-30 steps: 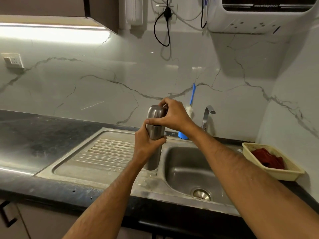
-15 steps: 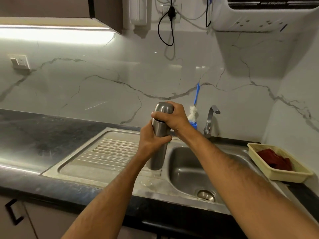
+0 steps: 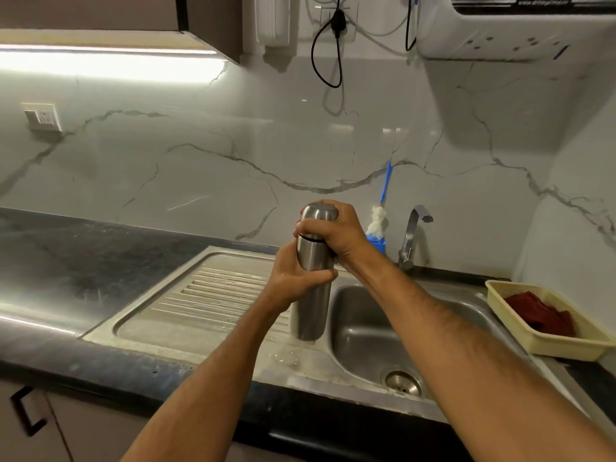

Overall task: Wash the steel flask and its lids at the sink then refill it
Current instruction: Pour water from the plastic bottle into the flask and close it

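The steel flask (image 3: 311,295) stands upright on the sink's rim between the drainboard and the basin. My left hand (image 3: 293,278) grips its body around the middle. My right hand (image 3: 333,233) is curled over the steel outer lid (image 3: 318,213) on top, thumb and fingers wrapped round it. A thin dark gap shows between lid and body. The flask's far side and any inner lid are hidden.
The sink basin (image 3: 366,331) with its drain lies to the right, the ribbed drainboard (image 3: 206,295) to the left. A tap (image 3: 413,235) and a blue-handled bottle brush (image 3: 378,225) stand behind. A yellow basket (image 3: 520,331) holding a red cloth sits at the right.
My right hand has shifted its grip round the lid, and a dark gap now shows under the lid. The flask stays in the same spot while the camera view has drifted slightly.
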